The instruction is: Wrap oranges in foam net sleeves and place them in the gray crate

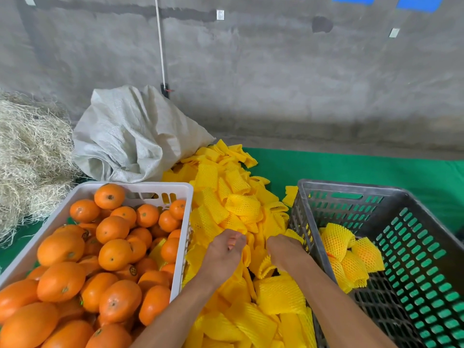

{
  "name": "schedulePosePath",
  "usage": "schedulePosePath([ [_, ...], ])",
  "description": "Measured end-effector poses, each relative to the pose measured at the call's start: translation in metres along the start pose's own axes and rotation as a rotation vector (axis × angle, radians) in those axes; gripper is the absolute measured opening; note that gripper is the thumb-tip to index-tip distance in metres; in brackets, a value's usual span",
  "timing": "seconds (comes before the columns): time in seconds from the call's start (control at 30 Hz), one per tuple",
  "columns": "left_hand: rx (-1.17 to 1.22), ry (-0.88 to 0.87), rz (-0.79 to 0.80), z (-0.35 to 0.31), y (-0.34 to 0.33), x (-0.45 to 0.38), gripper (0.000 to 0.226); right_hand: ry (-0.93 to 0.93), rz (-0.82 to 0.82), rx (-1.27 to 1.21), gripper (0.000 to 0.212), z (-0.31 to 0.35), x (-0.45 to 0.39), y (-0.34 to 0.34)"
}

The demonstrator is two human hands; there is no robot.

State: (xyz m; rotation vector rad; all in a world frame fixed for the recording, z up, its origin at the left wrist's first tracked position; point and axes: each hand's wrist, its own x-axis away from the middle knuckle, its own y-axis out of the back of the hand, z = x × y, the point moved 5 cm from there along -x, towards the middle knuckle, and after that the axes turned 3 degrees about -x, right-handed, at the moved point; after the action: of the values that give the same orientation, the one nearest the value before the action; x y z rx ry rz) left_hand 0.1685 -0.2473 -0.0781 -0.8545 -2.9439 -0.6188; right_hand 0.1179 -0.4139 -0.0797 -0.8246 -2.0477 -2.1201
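Note:
A white crate (pixel 180 187) on the left is heaped with bare oranges (pixel 113 229). A pile of yellow foam net sleeves (pixel 226 197) fills the gap between it and the gray crate (pixel 351 187) on the right. Three wrapped oranges (pixel 346 257) lie in the gray crate's near left corner. Both hands reach down into the sleeve pile. My left hand (pixel 223 252) has its fingers curled on a sleeve. My right hand (pixel 283 249) is dug into the sleeves beside the gray crate's wall, with its fingertips hidden.
A grey-white woven sack (pixel 130 136) slumps behind the white crate. Dry straw (pixel 30 156) is piled at the far left. A green mat (pixel 351 167) covers the floor under everything. A concrete wall (pixel 276 71) stands close behind.

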Motion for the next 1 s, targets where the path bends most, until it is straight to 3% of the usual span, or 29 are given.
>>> schedulePosePath([
  [0.03, 0.005, -0.004, -0.006, -0.001, 0.000, 0.000, 0.036, -0.004, -0.050, -0.029, 0.009, -0.001, 0.002, 0.006],
  [0.17, 0.022, -0.019, -0.068, -0.005, 0.004, 0.002, 0.038, 0.025, -0.366, -0.471, 0.024, -0.001, 0.005, 0.030],
  [0.27, 0.292, 0.103, -0.070, -0.003, 0.005, 0.003, 0.051, 0.191, -0.581, -0.783, 0.020, 0.010, 0.016, 0.050],
  [0.37, 0.513, 0.169, -0.078, -0.003, 0.006, -0.002, 0.032, 0.344, -0.611, -0.901, 0.012, 0.020, 0.027, 0.053],
  [0.43, 0.544, 0.096, -0.143, -0.005, 0.010, -0.004, 0.013, 0.405, -0.562, -0.955, 0.018, 0.024, 0.031, 0.053],
  [0.47, 0.536, 0.054, -0.166, -0.007, 0.013, -0.003, 0.010, 0.431, -0.551, -0.965, 0.021, 0.025, 0.032, 0.054],
  [0.53, 0.494, 0.022, -0.174, -0.006, 0.017, -0.004, 0.035, 0.497, -0.556, -0.942, 0.019, 0.030, 0.035, 0.059],
  [0.63, 0.577, 0.114, -0.212, -0.002, 0.020, -0.006, 0.010, 0.619, -0.597, -0.789, 0.009, 0.040, 0.041, 0.061],
  [0.67, 0.615, 0.149, -0.245, 0.001, 0.020, -0.007, 0.016, 0.625, -0.613, -0.706, 0.011, 0.043, 0.041, 0.059],
  [0.73, 0.612, 0.146, -0.280, 0.004, 0.023, -0.009, 0.006, 0.555, -0.616, -0.614, 0.021, 0.043, 0.038, 0.055],
  [0.83, 0.552, 0.130, -0.263, -0.001, 0.022, -0.005, 0.020, 0.399, -0.616, -0.592, 0.030, 0.038, 0.033, 0.056],
  [1.0, 0.494, 0.059, -0.095, -0.018, 0.013, 0.001, 0.033, 0.413, -0.609, -0.415, 0.020, 0.040, 0.032, 0.052],
])
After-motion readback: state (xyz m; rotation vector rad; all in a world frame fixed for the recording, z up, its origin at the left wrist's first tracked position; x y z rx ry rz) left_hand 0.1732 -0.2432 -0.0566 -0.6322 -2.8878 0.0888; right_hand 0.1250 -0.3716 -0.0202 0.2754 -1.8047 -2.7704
